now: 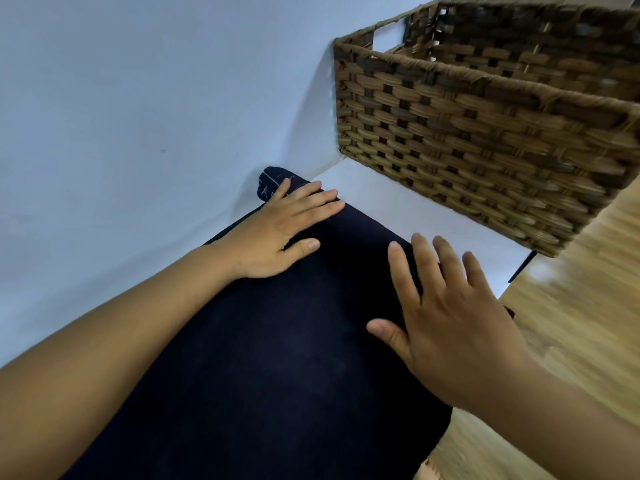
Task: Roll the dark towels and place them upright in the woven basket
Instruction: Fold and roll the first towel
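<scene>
Rolling step, we judge. Towel [277, 358] lies centre frame on the table [398, 209], its far edge rounded. Left hand [273, 233] and right hand [457, 327] lie flat on it, fingers straight, gripping nothing. Basket [485, 133] is upper right. Next calls for an even, tight roll.

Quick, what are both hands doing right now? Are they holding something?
Left hand: open, fingers straight, resting flat on the dark towel.
Right hand: open, fingers spread over the towel, gripping nothing.
</scene>
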{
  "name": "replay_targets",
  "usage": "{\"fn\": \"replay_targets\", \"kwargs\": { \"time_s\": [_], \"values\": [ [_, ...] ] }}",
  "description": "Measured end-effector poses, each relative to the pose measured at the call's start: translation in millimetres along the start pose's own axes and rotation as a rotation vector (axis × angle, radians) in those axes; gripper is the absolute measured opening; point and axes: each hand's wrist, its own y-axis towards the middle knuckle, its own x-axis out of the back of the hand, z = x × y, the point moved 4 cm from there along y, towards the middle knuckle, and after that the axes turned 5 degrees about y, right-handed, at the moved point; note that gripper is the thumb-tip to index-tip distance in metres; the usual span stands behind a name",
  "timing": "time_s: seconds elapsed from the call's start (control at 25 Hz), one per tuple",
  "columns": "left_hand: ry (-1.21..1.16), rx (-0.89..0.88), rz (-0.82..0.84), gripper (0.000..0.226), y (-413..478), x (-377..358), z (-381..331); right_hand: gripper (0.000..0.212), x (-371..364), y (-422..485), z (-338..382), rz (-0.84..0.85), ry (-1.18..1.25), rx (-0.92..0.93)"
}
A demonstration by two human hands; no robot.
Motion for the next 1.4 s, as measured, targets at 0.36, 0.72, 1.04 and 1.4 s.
{"fn": "replay_targets", "kwargs": {
  "time_s": [0.36,0.72,1.04,1.4],
  "values": [
    [0.249,0.021,-0.028,0.07,8.1,23.7,-10.2,0.073,-6.3,-21.2,25.3,-0.009,0.098,0.098],
    [0.143,-0.116,0.212,0.067,54.5,2.3,3.2,0.04,30.9,30.3,-8.5,0.122,0.281,0.028],
    [0.161,-0.215,-0.051,0.081,110.4,-16.5,2.4,0.056,1.2,56.6,-56.3,0.217,0.17,-0.053],
    [0.251,-0.164,-0.138,0.075,112.1,-21.4,3.8,0.054,-4.3,56.7,-58.7,0.023,-0.092,-0.016]
  ]
}}
